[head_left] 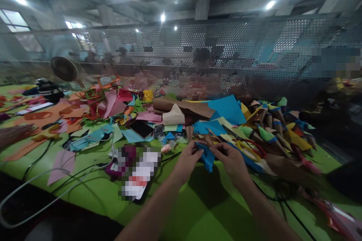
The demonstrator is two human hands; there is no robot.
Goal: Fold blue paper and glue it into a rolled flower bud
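Between my two hands, above the green tabletop, is a folded piece of blue paper or felt; its exact material is hard to tell. My left hand pinches its upper left side with thumb and fingers. On the other side, my right hand grips the upper right edge, fingertips closed. The lower end of the blue piece hangs down in a point. Just beyond my hands stands a small brown cone. Right of my right hand lie scissors with yellow and red handles.
Many brown cones with coloured tops are heaped at the right. Blue sheets, a brown roll and colourful scraps cover the back. A phone, a power strip and cables lie left. Another person's hand rests at far left.
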